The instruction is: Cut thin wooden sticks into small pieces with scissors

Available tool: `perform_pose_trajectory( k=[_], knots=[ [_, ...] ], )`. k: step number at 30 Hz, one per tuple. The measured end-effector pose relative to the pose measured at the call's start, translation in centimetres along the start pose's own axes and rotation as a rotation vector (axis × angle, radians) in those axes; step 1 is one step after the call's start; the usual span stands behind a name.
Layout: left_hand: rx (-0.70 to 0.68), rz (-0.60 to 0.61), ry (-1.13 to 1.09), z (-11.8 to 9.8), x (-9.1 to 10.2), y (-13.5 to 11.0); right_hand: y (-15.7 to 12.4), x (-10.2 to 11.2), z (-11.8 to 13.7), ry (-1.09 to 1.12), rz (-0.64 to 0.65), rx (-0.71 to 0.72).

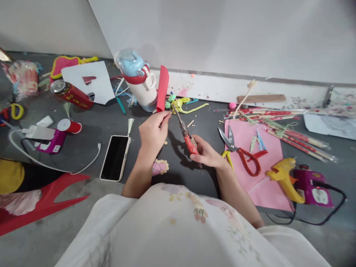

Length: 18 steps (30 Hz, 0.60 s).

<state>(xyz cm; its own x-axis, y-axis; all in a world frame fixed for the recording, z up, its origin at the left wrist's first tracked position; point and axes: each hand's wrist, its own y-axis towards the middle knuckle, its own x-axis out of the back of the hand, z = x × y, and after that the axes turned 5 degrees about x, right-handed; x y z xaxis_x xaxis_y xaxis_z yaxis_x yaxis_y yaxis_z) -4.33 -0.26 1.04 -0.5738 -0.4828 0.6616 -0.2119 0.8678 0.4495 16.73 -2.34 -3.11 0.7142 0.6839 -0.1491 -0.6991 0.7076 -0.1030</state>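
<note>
My right hand (pixel 207 154) grips the red handles of a pair of pliers (pixel 185 132), whose thin jaws point up and left. My left hand (pixel 152 131) is closed in a pinch, fingertips right at the jaw tips, holding something too small to name. Both hands hover over the dark floor. Under my left wrist lies a small pink cone-shaped piece with a scalloped edge (pixel 159 167). Just beyond the hands stand a rolled red sheet (pixel 162 89) and a white bottle with a blue lid (pixel 137 78).
A phone (pixel 115 157) lies face up to the left. Red-handled scissors (pixel 241 152) rest on pink paper (pixel 264 155); a yellow glue gun (pixel 283 178) and a purple power strip (pixel 313 187) sit at the right. Wrapped sticks (pixel 292 133), a red can (pixel 71 94) and craft scraps lie around.
</note>
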Motion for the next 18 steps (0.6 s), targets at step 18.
perform_pose_trajectory(
  k=[18],
  knots=[
    [0.072,0.108,-0.242,0.66,-0.33,0.36,-0.24,0.09,0.27,-0.112,-0.026,0.027]
  ],
)
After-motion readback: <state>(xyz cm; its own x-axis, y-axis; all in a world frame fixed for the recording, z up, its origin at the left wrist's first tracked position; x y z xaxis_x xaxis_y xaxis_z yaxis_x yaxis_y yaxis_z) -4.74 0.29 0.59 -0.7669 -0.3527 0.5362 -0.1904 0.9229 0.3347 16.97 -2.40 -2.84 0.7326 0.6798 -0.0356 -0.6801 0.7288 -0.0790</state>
